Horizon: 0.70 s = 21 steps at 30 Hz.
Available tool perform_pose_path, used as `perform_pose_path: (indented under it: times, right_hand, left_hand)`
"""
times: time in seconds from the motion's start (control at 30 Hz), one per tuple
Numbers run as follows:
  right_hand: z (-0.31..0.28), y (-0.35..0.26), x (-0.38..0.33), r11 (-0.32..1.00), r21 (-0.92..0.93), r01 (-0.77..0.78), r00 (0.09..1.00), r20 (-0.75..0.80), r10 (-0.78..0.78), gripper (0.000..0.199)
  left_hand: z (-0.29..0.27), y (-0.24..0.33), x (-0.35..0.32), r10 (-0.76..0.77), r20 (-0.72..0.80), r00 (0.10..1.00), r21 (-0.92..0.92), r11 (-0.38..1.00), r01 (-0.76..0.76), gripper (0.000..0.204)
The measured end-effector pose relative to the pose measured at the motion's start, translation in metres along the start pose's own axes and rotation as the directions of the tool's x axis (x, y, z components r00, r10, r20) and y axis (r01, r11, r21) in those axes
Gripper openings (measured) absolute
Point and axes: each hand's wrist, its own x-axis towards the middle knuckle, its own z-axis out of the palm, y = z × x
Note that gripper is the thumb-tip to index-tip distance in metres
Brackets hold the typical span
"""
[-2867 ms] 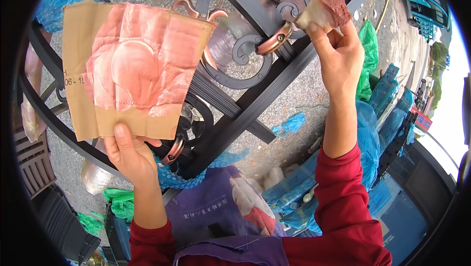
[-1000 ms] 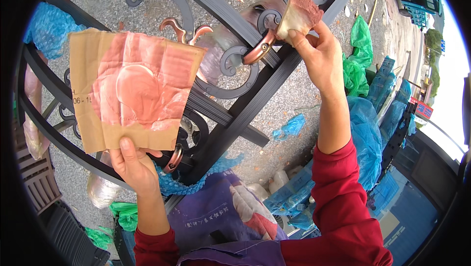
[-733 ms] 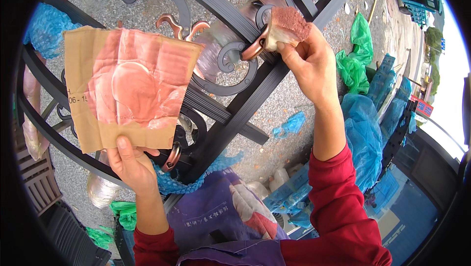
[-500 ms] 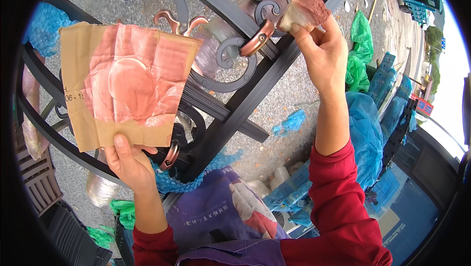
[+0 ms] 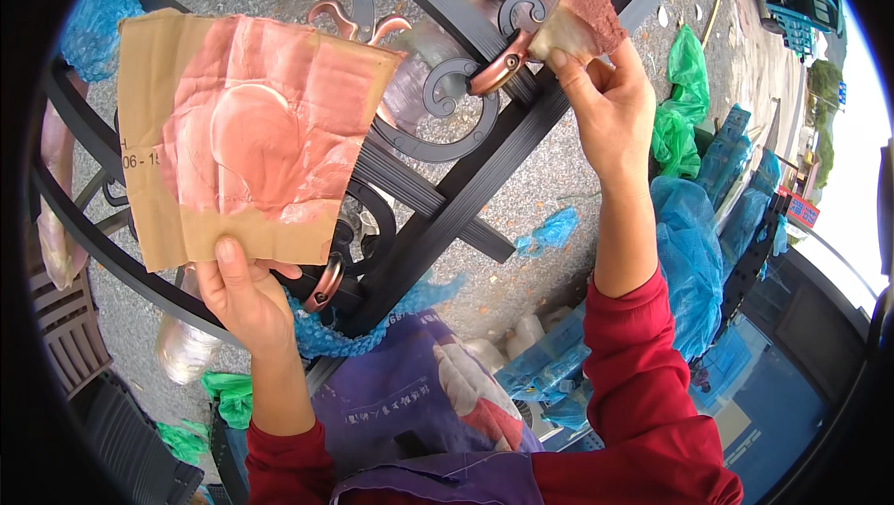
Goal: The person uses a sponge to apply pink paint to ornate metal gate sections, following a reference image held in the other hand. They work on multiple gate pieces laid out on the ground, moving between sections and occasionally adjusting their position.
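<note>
My right hand (image 5: 610,105) pinches the sponge (image 5: 579,26) at 1 o'clock; left hand (image 5: 244,296) grips the stained cardboard (image 5: 237,151). Copper paint may smear onto the black bars (image 5: 466,198).

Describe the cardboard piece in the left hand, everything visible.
The cardboard is a flat, roughly square brown sheet with uneven cut edges. Most of its face is coated in creased, coppery-pink paint, with a rounded shape showing in the middle; bare brown strips remain along the left and bottom edges. Some dark print sits at its left edge. It is held up, slightly tilted, in front of the black gate. The left hand pinches its bottom edge, thumb on the front; nothing else touches it.
</note>
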Motion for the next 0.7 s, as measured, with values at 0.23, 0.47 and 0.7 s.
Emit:
perform_pose_path:
  times: [0.23, 0.47, 0.7]
  right_hand:
    - [0.003, -0.02, -0.03, 0.978, -0.062, 0.2, 0.976, 0.099, -0.193, 0.027]
    - [0.001, -0.01, -0.014, 0.963, -0.203, 0.178, 0.983, -0.007, -0.183, 0.025]
    - [0.005, -0.024, -0.025, 0.943, -0.145, 0.299, 0.927, 0.277, -0.252, 0.027]
  left_hand:
    - [0.001, 0.0, 0.0, 0.013, 0.022, 1.0, -0.003, 1.0, -0.013, 0.03]
    - [0.003, 0.0, 0.001, 0.024, 0.055, 0.998, -0.013, 1.0, -0.023, 0.029]
    - [0.005, -0.001, 0.001, 0.023, 0.06, 0.998, -0.034, 0.999, -0.021, 0.028]
